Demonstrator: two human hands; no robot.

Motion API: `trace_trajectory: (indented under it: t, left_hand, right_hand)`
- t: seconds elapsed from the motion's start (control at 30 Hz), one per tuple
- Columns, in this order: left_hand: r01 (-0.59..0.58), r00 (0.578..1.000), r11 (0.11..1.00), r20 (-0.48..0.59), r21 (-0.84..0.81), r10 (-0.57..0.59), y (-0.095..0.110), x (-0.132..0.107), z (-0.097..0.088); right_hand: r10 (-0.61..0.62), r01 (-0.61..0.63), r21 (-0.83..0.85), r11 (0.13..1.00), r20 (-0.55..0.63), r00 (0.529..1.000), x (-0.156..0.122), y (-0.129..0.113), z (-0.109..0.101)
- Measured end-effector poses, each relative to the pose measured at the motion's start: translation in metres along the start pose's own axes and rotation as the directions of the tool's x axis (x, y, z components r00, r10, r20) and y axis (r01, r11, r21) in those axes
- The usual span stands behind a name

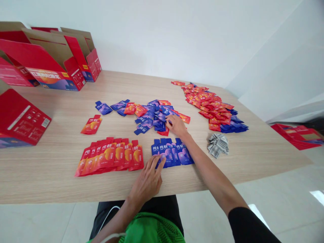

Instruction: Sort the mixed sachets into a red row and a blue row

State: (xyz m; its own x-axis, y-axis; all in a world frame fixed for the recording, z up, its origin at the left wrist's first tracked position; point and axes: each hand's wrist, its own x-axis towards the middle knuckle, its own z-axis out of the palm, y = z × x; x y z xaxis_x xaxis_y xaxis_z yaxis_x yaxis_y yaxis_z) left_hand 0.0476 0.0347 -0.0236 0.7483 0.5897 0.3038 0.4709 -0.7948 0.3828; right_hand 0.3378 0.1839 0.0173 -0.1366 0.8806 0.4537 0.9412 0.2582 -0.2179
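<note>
Nearest the person, the left hand (pixel 148 180) lies flat on the desk (pixel 50 168), its grip loose, fingertips pressing the near edge of the blue row (pixel 173 152) of sachets. Just left of it lies the red row (pixel 111 156), fanned and overlapping. Further out, the right hand (pixel 176 125) reaches into the mixed heap (pixel 152 116) of red and blue sachets, its grip pinched together on one; which one, I cannot tell. A crumpled grey wrapper (pixel 217 144) lies to the right. Beyond it stretches a long pile (pixel 215 108) of red and blue sachets. Red cartons (pixel 50 67) stand at the far left.
</note>
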Motion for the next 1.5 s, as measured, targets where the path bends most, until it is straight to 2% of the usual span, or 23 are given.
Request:
trace_trajectory:
  t: [0.07, 0.17, 0.27, 0.37, 0.47, 0.67, 0.9, 1.0, 1.3, 1.5]
  left_hand:
    - [-0.004, 1.0, 1.0, -0.008, 0.009, 0.005, 0.0, 0.0, 0.0]
    - [-0.007, 1.0, 1.0, -0.01, 0.013, 0.007, 0.0, 0.0, -0.001]
    - [-0.007, 1.0, 1.0, -0.009, 0.007, 0.007, -0.001, 0.0, -0.002]
    - [-0.01, 1.0, 1.0, -0.013, -0.006, 0.01, -0.001, 0.0, -0.002]
    - [-0.019, 1.0, 1.0, -0.013, -0.002, 0.019, -0.001, 0.0, 0.0]
    - [-0.04, 0.999, 0.999, -0.006, 0.02, 0.04, -0.002, 0.0, 0.0]
    - [-0.041, 0.999, 0.999, 0.014, 0.001, 0.041, -0.002, 0.001, -0.004]
    - [-0.043, 0.999, 0.999, 0.013, -0.001, 0.043, -0.002, 0.001, -0.004]
    - [-0.038, 0.999, 0.999, 0.006, -0.018, 0.038, -0.002, 0.002, -0.006]
    - [-0.027, 1.0, 0.999, -0.01, -0.024, 0.027, -0.002, 0.002, -0.005]
  right_hand:
    - [0.029, -0.027, 0.089, 0.996, -0.02, 0.999, -0.006, -0.001, -0.006]
    - [0.063, -0.065, 0.212, 0.975, 0.016, 0.998, -0.027, -0.003, -0.024]
    - [0.086, -0.088, 0.239, 0.967, 0.02, 0.996, -0.057, -0.008, -0.047]
    - [0.074, -0.067, 0.159, 0.985, -0.038, 0.997, -0.094, -0.018, -0.068]
    - [0.017, -0.012, 0.057, 0.998, -0.079, 0.997, -0.128, -0.034, -0.079]
    - [-0.021, 0.015, -0.14, 0.99, -0.047, 0.999, -0.172, -0.068, -0.074]
    - [-0.057, 0.031, -0.244, 0.969, -0.101, 0.993, -0.192, -0.083, -0.062]
    - [-0.041, 0.024, -0.24, 0.971, -0.064, 0.997, -0.196, -0.085, -0.062]
    - [-0.079, 0.105, -0.248, 0.963, 0.11, 0.991, -0.195, -0.091, -0.07]
    - [-0.044, 0.071, -0.21, 0.975, 0.131, 0.99, -0.197, -0.09, -0.068]
